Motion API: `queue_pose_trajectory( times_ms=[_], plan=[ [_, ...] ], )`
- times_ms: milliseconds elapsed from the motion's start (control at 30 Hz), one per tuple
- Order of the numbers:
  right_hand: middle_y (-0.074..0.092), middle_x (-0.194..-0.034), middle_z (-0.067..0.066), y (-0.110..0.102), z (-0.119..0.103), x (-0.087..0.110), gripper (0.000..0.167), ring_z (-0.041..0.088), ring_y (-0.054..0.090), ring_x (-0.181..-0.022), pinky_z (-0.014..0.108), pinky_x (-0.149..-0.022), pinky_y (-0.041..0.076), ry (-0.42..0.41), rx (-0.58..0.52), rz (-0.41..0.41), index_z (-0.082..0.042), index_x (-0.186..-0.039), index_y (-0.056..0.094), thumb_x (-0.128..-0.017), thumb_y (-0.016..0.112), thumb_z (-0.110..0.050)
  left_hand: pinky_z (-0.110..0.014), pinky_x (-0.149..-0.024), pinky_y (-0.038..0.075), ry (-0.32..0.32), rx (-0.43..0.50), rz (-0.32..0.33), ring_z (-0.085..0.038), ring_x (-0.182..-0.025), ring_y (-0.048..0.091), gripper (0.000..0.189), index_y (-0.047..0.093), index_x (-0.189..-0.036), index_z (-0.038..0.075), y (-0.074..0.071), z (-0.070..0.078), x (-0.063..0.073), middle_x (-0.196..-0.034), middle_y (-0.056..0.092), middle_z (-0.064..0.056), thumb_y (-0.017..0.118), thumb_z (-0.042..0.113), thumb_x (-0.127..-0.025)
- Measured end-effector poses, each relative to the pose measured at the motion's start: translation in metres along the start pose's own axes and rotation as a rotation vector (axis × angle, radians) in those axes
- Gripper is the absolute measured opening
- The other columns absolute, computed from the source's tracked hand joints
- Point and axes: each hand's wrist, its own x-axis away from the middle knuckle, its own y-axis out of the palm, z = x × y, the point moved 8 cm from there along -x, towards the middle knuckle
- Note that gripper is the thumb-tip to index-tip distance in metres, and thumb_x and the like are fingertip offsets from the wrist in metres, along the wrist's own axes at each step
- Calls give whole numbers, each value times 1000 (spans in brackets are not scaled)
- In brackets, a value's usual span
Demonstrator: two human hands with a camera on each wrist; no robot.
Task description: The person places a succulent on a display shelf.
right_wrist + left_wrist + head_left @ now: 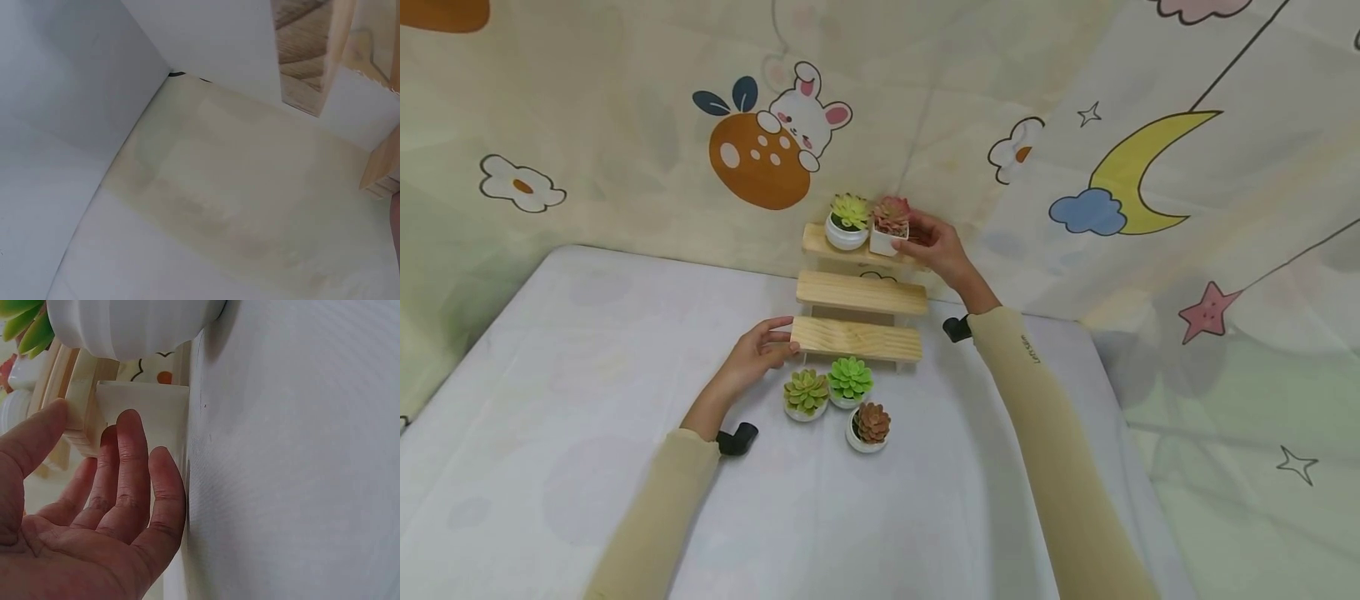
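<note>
A three-step wooden display stand (861, 292) stands on the table against the backdrop. My left hand (752, 354) holds the left end of its lowest step, thumb at the front edge and index finger at the back; the other fingers spread beside the white support (147, 412). On the top step, my right hand (940, 250) grips a square white pot with a reddish succulent (891, 215) from its right side. Left of that pot sits a yellow-green succulent (848, 212) in a round white pot. The right wrist view shows mostly stand and backdrop, with only a sliver of hand.
Three potted succulents stand in front of the stand: an olive-green one (806, 392), a bright green one (850, 378) and a brown one (872, 423). A white cloth covers the table (925, 517). The printed backdrop (925, 108) rises directly behind the stand.
</note>
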Motion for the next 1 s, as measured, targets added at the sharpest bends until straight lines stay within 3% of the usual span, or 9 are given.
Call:
queue_pose_trajectory(
  times_ms=[233,433,567,700,867,1000],
  plan=[
    [65,-117,12,-1,-3,0,45,15,62,-100,24,-85,51,-3,26,5,4,-131,56,-88,69,-1,-35,-86,48,2,-6,0,-37,-115,58,63,33,-150,4,-1,3,0,-135,51,-27,62,24,-98],
    [60,-126,16,-3,-8,6,49,19,59,-111,30,-95,48,-24,20,-4,1,-135,53,-89,69,-3,-35,-85,49,-1,-5,-1,-36,-116,57,63,33,-150,5,0,3,-1,-136,50,-26,62,25,-97],
    [56,-131,16,-7,-8,17,55,22,54,-119,32,-101,44,-62,-50,-21,1,-140,47,-89,66,3,-35,-84,49,-10,4,-4,-37,-117,57,64,33,-151,5,1,1,0,-136,50,-27,62,24,-97],
    [57,-129,19,-12,-8,30,54,25,54,-120,30,-99,45,-125,-125,-19,5,-140,46,-89,65,8,-35,-85,49,-12,3,0,-38,-118,56,63,32,-151,6,0,0,1,-136,50,-26,62,25,-98],
    [60,-125,19,-19,-4,48,54,27,56,-116,27,-95,48,-188,-218,-5,8,-137,47,-87,69,4,-40,-88,49,-8,-2,-7,-38,-120,56,64,31,-151,6,1,1,1,-137,50,-26,61,25,-98],
    [62,-124,14,-18,-3,66,56,27,57,-116,32,-97,48,-231,-340,-47,8,-136,48,-86,73,-1,-40,-89,49,-12,-8,-11,-38,-121,55,63,31,-151,6,1,2,1,-137,49,-26,60,26,-98]
  ],
)
